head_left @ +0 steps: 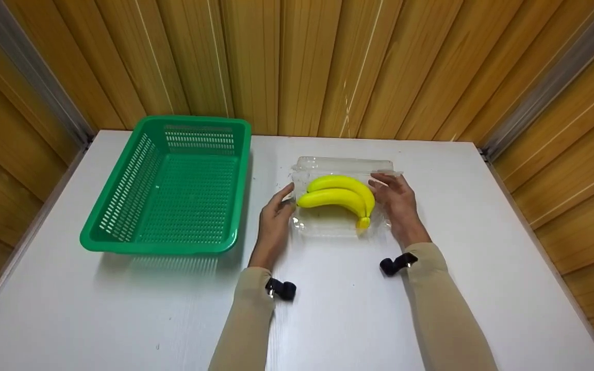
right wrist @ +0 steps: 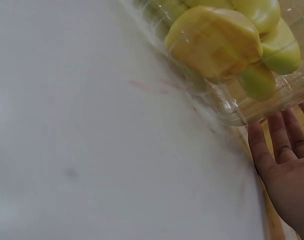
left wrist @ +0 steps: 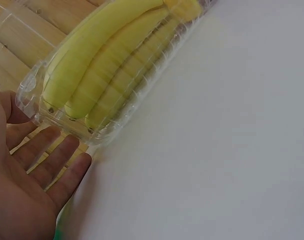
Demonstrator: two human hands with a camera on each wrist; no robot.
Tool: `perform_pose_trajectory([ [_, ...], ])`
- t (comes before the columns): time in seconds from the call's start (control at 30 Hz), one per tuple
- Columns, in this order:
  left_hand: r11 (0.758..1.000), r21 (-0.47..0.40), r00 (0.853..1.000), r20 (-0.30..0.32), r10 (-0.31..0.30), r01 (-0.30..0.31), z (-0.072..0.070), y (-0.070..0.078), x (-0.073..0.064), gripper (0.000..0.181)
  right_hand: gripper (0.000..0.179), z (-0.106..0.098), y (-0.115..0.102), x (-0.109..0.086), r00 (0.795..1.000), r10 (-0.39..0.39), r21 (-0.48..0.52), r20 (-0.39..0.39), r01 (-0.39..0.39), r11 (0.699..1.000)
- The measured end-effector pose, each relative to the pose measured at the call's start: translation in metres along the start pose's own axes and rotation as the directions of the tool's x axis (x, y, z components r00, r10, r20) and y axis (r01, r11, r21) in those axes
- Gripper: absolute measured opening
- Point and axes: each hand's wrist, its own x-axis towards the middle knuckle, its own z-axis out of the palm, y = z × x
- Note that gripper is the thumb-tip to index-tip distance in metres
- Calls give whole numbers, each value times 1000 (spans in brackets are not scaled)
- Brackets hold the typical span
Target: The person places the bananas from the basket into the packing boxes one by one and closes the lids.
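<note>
A bunch of yellow bananas lies in a clear plastic clamshell box, stem toward the near right corner. The box's lid is raised along the far side. At the box's left end is my left hand, fingers nearly straight against the wall, thumb by the rim. My right hand lies along the opposite end, its fingertips reaching the far right corner by the lid. In the left wrist view the banana tips show through the plastic close to the left fingers. The right fingers extend beside the box's end.
A green plastic basket with slotted walls stands on the white table, left of the box. Wood-look panels rise behind the table and at both sides.
</note>
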Motion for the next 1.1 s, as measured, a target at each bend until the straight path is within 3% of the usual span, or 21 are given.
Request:
perform_pose_trajectory([
  [0.23, 1000, 2, 1000, -8, -10, 10, 0, 1, 0, 49, 38, 0, -3, -1, 999, 36, 4, -6, -36, 999],
  [0.43, 999, -43, 999, -43, -1, 0, 0, 4, 1, 46, 34, -4, -4, -1, 997, 50, 133, 51, -56, 990],
  [0.73, 999, -42, 1000, -24, 12, -13, -1, 1, 0, 46, 46, -6, -3, -11, 991, 67, 197, 113, -89, 976],
  [1.1, 999, -40, 1000, -14, -12, 12, -1, 1, 0, 50, 52, -5, 0, -19, 989, 67, 244, 129, -97, 965],
])
